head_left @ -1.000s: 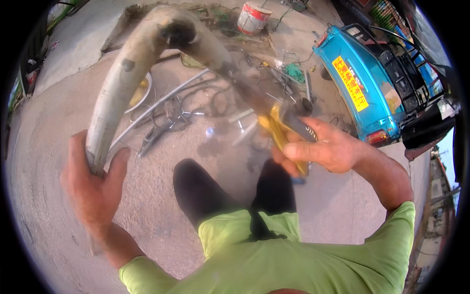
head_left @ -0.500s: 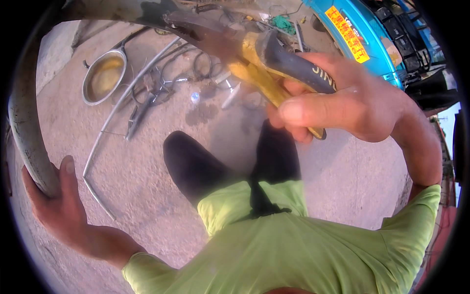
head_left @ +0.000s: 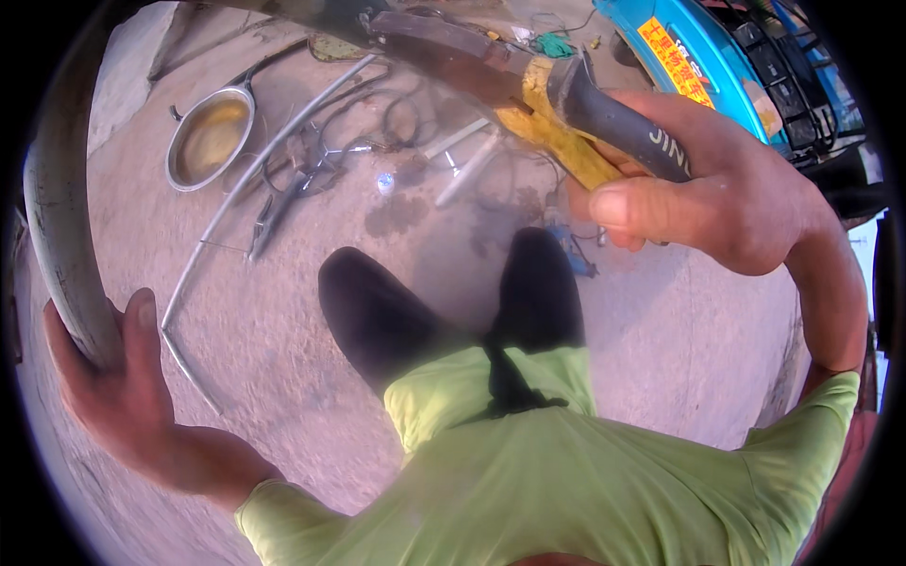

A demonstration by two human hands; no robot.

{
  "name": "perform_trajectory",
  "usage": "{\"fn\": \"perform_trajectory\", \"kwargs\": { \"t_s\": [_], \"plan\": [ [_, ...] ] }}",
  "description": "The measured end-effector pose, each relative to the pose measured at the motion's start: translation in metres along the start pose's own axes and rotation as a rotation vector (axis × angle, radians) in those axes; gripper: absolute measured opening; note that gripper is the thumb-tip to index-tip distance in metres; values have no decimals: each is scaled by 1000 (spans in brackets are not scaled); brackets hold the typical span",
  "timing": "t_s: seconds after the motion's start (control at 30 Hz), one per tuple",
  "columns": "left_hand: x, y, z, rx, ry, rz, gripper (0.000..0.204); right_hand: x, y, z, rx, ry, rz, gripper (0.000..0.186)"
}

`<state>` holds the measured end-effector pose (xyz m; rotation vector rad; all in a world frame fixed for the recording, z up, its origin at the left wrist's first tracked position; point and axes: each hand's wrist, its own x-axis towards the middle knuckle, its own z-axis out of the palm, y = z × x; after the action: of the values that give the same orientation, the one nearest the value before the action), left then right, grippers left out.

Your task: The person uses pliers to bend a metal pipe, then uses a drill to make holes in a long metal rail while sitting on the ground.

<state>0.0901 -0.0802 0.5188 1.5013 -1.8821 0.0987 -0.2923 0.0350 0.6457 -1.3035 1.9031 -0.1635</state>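
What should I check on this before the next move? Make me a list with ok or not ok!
1. Left hand has hold of the curved tube: ok, it holds the near end.
2. Right hand has hold of the pliers: ok, its fingers are wrapped round the handles.
3. The jaws of the pliers grip the tube firmly: cannot tell, that spot is blurred.
4. Gloves on: not ok, both hands are bare.
5. Ground tidy beyond the knees: not ok, a thin metal rod and other loose things lie there.
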Motion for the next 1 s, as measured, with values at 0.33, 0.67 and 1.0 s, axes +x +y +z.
{"fn": "perform_trajectory", "kwargs": {
  "t_s": [0.33, 0.67, 1.0],
  "plan": [
    [7, 37, -10, -135, -35, 72, 48, -5, 0, -5, 254, -204, -25, 40],
    [11, 38, -12, -118, -52, 87, 48, -14, -19, 0, -191, 14, -108, 52],
    [10, 42, -13, -126, -41, 112, 50, -1, -2, -23, 4, -145, -63, 38]
  ]
}}
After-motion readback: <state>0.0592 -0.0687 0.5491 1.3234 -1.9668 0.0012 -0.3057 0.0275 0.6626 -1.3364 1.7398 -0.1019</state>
